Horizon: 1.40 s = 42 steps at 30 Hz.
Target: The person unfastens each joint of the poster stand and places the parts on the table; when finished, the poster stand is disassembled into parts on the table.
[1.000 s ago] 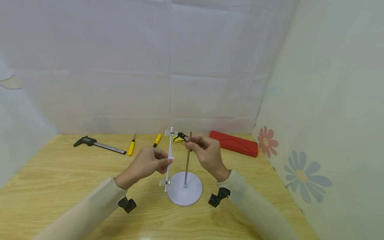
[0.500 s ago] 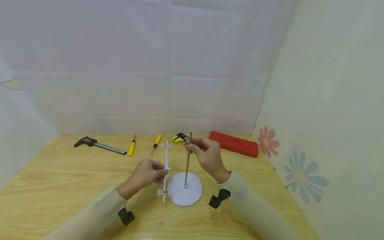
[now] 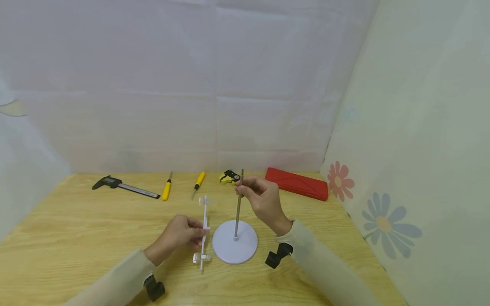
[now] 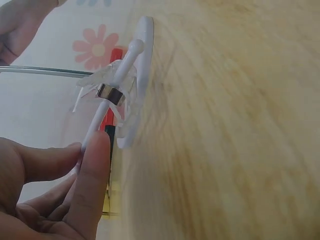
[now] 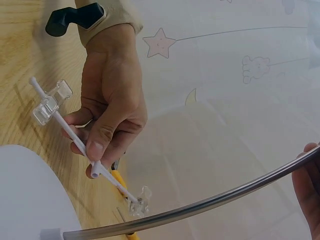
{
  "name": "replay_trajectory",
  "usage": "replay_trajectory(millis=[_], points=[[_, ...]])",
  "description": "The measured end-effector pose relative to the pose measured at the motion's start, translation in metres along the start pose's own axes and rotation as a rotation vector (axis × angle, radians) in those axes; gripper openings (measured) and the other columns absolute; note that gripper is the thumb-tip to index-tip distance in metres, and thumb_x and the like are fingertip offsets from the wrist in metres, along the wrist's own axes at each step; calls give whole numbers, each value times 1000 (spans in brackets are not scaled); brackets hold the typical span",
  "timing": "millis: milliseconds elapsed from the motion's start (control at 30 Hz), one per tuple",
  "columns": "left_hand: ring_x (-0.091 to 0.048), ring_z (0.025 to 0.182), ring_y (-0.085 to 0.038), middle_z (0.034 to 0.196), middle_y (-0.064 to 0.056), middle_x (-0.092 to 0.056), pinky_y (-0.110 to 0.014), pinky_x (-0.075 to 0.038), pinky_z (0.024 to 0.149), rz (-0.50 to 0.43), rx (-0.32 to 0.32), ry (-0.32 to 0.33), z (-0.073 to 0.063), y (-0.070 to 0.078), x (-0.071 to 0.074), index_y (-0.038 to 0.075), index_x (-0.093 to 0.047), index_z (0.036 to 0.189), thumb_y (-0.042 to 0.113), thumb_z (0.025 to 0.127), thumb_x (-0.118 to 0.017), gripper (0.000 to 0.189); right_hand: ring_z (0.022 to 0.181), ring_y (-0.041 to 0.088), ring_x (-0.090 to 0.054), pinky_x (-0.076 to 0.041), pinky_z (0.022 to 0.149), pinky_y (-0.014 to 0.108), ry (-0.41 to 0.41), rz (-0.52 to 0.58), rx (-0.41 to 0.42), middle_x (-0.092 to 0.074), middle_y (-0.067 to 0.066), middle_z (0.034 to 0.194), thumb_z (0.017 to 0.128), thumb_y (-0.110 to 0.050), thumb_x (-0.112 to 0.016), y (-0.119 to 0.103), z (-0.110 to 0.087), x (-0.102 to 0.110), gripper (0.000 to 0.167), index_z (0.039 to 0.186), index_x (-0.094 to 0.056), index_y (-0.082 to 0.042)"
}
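Observation:
My left hand (image 3: 181, 236) pinches a thin white plastic crossbar (image 5: 75, 136) near its middle, beside a short tube stub. Clear plastic clips (image 4: 111, 92) with metal springs sit near both ends of the bar. In the head view the bar is low over the table, left of a round white base (image 3: 245, 248). From that base rises a metal rod (image 3: 238, 212), standing nearly upright in a small collar. Near its top, my right hand (image 3: 264, 202) pinches the rod between thumb and fingers. The rod's upper end pokes out above the fingers.
Along the back of the wooden table (image 3: 95, 229) lie a digital caliper (image 3: 124, 187), a yellow-handled screwdriver (image 3: 166, 190), another yellow screwdriver (image 3: 199, 182), a yellow-and-black tool (image 3: 229, 177) and a red case (image 3: 296, 183). A pale sheet hangs behind; a flowered wall stands right.
My left hand has moved down, toward me and to the left with the crossbar, away from the rod. The right hand has kept its hold on the rod.

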<state>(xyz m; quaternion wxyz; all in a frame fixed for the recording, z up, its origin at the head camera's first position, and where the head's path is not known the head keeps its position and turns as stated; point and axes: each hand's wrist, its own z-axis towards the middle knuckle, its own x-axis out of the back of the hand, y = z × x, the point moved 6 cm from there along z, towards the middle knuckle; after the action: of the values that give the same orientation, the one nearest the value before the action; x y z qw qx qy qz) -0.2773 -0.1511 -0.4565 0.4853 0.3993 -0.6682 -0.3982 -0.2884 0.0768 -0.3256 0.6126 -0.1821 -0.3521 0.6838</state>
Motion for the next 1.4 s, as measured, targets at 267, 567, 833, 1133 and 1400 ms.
replay_trajectory(millis=[267, 567, 833, 1133, 1400], points=[[-68, 59, -15, 75, -11, -75, -33, -61, 58, -11, 45, 5, -2, -13, 2, -10, -69, 109, 8, 88, -76, 28, 80, 26, -73, -63, 76, 33, 1, 0, 1, -72, 26, 92, 91, 3, -69, 0, -1, -1, 10, 101, -70, 8], [-70, 58, -14, 75, -12, -75, -31, -61, 58, -3, 92, -27, -3, -25, 2, -10, -69, 110, 8, 86, -78, 31, 84, 6, -72, -63, 78, 33, -6, 20, -10, -72, 27, 93, 93, 1, -69, 1, -3, -2, 11, 102, -69, 7], [-68, 56, -13, 72, -11, -73, -30, -60, 56, 5, 145, -1, -3, -30, 4, -5, -71, 101, 8, 86, -77, 21, 85, 7, -73, -63, 79, 35, -22, 9, -5, -72, 26, 95, 94, -2, -68, 2, -4, -3, 12, 103, -69, 7], [-68, 54, -12, 68, -10, -70, -29, -59, 53, 4, 134, -36, -2, -29, 4, -3, -73, 92, 12, 88, -74, 15, 85, 5, -72, -63, 79, 34, -22, 1, -3, -73, 24, 94, 94, -2, -68, 3, -3, -2, 12, 103, -70, 6], [-69, 55, -13, 67, -9, -71, -29, -59, 53, -7, 126, -57, -4, -31, 3, -3, -71, 90, 14, 89, -72, 18, 85, 12, -74, -63, 79, 34, -26, 5, -4, -72, 25, 94, 95, -3, -67, 3, -4, -2, 13, 103, -70, 6]])
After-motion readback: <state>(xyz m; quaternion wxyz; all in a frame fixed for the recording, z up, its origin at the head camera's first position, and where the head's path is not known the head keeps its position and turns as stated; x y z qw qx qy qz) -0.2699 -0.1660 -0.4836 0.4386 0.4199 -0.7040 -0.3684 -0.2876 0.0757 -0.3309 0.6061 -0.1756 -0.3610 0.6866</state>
